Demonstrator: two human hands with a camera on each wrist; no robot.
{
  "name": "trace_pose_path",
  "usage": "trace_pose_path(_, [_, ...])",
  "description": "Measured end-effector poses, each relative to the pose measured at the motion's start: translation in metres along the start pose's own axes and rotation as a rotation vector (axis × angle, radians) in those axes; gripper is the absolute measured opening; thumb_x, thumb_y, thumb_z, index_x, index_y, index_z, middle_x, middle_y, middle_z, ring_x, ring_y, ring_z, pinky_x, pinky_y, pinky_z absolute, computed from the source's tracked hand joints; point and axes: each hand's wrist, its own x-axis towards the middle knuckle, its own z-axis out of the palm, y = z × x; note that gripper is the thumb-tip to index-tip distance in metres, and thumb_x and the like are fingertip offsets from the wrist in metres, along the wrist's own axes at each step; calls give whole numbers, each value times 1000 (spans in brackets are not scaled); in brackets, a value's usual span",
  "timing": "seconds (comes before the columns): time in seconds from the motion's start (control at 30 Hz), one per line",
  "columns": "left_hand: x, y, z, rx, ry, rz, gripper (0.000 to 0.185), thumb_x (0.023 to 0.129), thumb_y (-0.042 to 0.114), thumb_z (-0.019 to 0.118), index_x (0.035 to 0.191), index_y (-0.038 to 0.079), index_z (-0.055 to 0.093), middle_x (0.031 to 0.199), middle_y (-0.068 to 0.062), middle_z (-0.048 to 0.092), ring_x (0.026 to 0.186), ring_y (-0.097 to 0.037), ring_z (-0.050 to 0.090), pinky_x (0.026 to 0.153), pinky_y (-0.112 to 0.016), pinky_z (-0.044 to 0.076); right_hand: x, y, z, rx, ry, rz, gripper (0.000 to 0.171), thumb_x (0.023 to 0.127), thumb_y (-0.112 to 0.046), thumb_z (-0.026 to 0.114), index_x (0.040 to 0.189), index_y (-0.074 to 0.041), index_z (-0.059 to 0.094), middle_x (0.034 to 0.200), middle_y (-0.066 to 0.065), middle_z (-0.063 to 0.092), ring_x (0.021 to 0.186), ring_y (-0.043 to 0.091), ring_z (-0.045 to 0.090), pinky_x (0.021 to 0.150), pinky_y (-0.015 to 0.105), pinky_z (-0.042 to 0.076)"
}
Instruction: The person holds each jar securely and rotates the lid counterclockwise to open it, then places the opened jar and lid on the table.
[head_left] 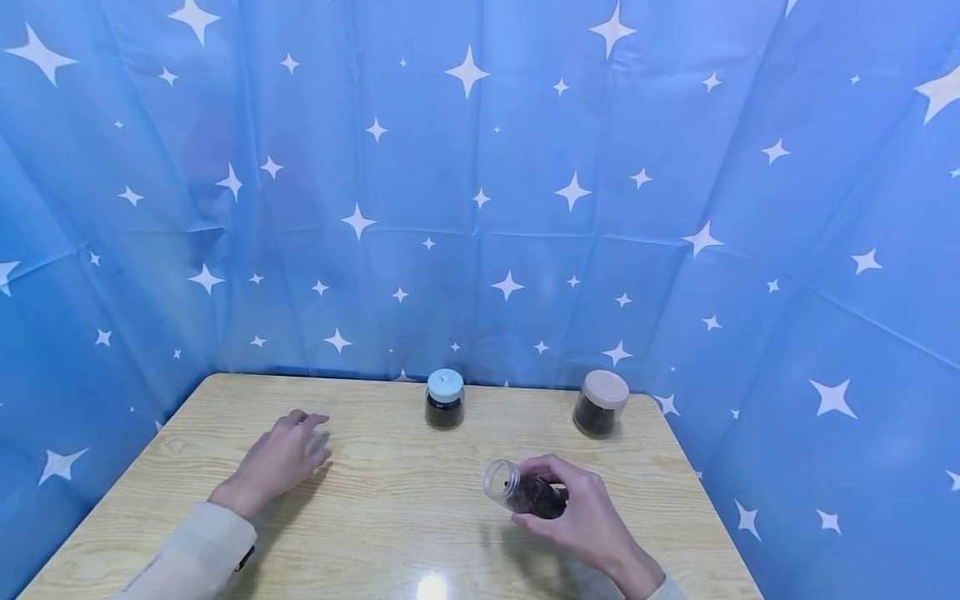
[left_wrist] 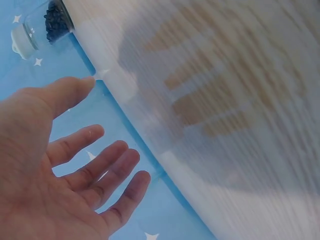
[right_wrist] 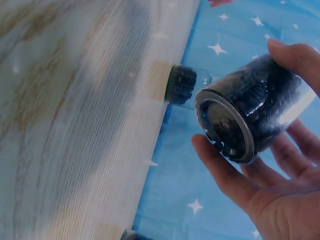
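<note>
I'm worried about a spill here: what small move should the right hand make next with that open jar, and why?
Probably tip the open jar upright. The right hand holds it tilted on its side, lidless, mouth pointing left, dark contents reaching toward the rim. The left hand hovers open over the table, holding no lid.

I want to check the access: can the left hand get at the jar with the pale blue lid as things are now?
Probably yes. The left hand is open above the table, holding nothing, and only bare wood lies between it and the jar with the pale blue lid. The right hand with its open jar is off to the side.
</note>
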Motion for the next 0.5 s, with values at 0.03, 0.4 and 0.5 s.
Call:
trace_pose_path(0.03, [0,2,0,-1,2,1,57,104,22,89,151,-3,70,135,-31,72,109,-39,78,91,-60,71,0,0,0,4,0,5,63,79,-22,110,131,-37,77,123,-19,84,113,2,78,88,26,68])
trace_pose_path(0.4, [0,20,0,-1,48,61,55,104,25,90,151,1,72,135,-26,74,106,-34,79,89,-56,72,0,5,0,11,14,5,63,79,-22,110,131,-37,77,124,-20,84,112,1,78,86,26,68])
trace_pose_path(0.5, [1,25,1,7,62,77,54,104,26,90,149,2,74,133,-24,75,101,-29,78,88,-54,72,1,7,0,7,15,11,63,79,-24,110,131,-37,77,124,-19,85,113,2,78,87,26,68])
